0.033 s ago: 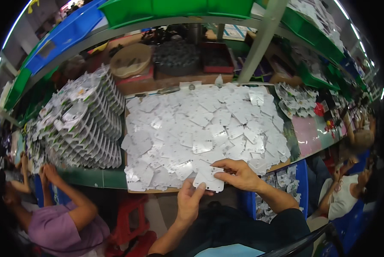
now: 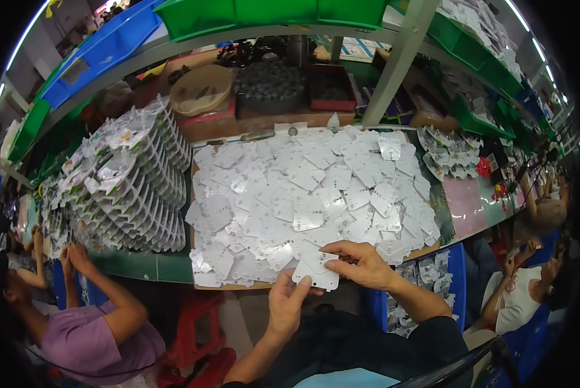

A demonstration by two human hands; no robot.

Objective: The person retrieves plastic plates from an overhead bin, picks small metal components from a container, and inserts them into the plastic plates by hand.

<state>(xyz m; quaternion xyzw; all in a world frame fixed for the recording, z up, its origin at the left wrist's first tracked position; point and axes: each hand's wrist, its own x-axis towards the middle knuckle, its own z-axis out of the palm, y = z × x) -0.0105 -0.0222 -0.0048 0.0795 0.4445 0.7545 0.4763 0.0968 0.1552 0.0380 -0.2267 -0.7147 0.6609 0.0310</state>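
A flat white plastic plate (image 2: 317,274) with small dark holes is held between my two hands, just over the table's front edge. My left hand (image 2: 285,301) pinches its lower left side, thumb on top and the other fingers underneath. From the right, my right hand (image 2: 362,264) grips the plate's upper right part between thumb and fingers. Beyond it spreads a wide layer of similar white plates (image 2: 270,187), overlapping at many angles, some of them glossy.
Tall stacks of white moulded parts (image 2: 138,187) stand on the left. At the back are a round tan tray (image 2: 201,90), a dark bowl of black pieces (image 2: 270,84) and a red box (image 2: 332,89). A blue bin (image 2: 457,278) sits low right. Co-workers (image 2: 102,336) sit on both sides.
The whole view has shifted very slightly. My hands and the plate hold the same position.
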